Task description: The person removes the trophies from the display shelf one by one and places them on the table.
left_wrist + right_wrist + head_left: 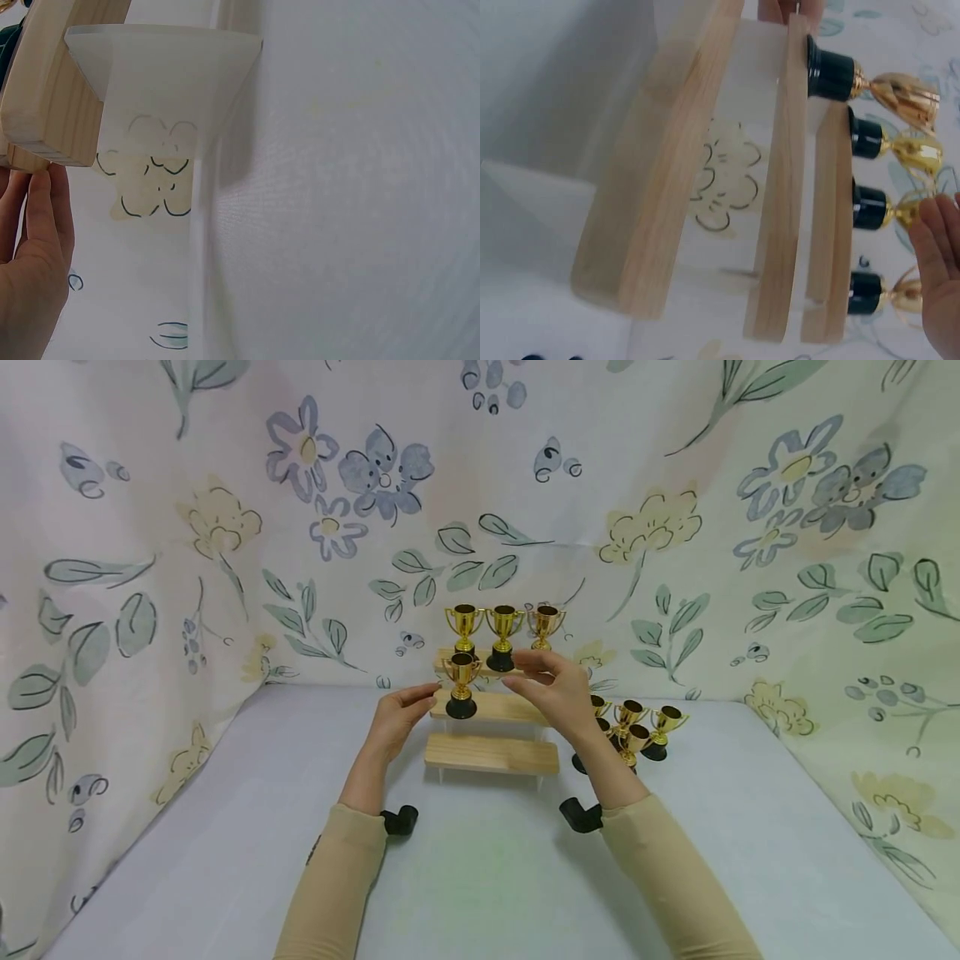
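Observation:
A three-tier display stand has a top shelf [444, 662], a middle shelf [517, 707] and a bottom shelf [491, 753]. My left hand [399, 720] touches the middle shelf's left end with fairly straight fingers. Near that end stands a gold trophy [461, 672] on a black base. The top shelf bears a left trophy [464, 625], a middle trophy [502, 627] and a right trophy [546, 620], partly hidden by my right hand [558, 689]. In the right wrist view, the right fingers [931, 236] reach beside the middle trophy [870, 207], thumb and fingers apart.
Several more gold trophies [667, 722] stand on the white table [480, 868] right of the stand, some behind my right forearm. A floral cloth [480, 485] hangs behind and at the sides. Translucent supports [165, 67] hold up the shelves.

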The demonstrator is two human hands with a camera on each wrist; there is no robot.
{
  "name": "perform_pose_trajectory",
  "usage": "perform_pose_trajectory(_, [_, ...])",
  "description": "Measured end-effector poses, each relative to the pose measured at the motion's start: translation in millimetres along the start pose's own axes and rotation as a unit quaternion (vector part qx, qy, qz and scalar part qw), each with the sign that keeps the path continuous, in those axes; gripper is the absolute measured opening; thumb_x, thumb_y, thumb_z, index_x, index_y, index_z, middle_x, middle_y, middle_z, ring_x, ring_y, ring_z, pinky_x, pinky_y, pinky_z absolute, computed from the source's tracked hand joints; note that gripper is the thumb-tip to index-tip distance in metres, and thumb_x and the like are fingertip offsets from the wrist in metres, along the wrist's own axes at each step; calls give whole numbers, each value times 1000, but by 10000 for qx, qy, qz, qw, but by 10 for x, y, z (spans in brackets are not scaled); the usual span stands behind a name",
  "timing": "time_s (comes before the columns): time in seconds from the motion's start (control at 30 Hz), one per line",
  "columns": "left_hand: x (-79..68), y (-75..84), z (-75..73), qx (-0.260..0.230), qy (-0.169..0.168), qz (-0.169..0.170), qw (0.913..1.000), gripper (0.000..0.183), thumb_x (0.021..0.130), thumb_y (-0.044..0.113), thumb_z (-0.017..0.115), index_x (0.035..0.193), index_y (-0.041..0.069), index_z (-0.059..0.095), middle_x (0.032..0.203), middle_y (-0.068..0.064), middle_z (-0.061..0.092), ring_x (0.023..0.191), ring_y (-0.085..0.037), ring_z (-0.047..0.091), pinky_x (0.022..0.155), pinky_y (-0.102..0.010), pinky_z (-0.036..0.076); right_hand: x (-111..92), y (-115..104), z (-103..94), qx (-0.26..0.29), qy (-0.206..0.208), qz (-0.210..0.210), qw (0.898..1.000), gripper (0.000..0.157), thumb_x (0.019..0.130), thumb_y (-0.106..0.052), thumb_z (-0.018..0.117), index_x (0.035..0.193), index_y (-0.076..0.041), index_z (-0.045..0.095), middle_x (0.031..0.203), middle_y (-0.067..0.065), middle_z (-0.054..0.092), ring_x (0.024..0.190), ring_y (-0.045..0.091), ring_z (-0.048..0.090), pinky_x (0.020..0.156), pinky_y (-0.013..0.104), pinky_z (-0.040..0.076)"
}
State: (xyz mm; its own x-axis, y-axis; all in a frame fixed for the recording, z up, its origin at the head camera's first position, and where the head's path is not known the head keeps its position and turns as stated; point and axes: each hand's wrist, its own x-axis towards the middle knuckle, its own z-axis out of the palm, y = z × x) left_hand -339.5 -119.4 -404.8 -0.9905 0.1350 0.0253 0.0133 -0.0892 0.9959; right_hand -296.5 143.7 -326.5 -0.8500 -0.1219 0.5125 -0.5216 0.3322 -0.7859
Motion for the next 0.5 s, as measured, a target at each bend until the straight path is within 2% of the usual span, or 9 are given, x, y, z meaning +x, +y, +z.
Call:
perform_pose_trajectory(0.1, [-6, -7, -1, 17, -3, 10, 10000, 42, 99, 7, 57, 140, -2, 52, 149, -16, 48, 139, -27, 46, 121, -35, 38, 36, -22, 103, 93, -93, -91, 9999, 43, 84, -16, 80, 121, 0, 67, 122, 18, 69, 113, 31, 65, 101, 41, 57])
perform_pose_trajectory(0.2, [-9, -11, -4, 17, -1, 15, 10000, 42, 100, 7, 56, 140, -1, 52, 150, -16, 48, 140, -26, 45, 121, -35, 38, 80, -37, 198, 157, -159, -106, 9997, 42, 84, -17, 80, 121, -2, 68, 121, 18, 69, 113, 32, 65, 100, 44, 57])
perform_pose_trajectory(0.5, [-16, -3, 2, -94, -39, 72, 9999, 42, 100, 6, 56, 140, -3, 51, 150, -19, 47, 144, -33, 41, 123, -36, 36, 188, -67, 415, 45, -192, 157, 9997, 43, 83, -26, 81, 120, -9, 69, 118, 12, 72, 111, 29, 68, 95, 37, 60])
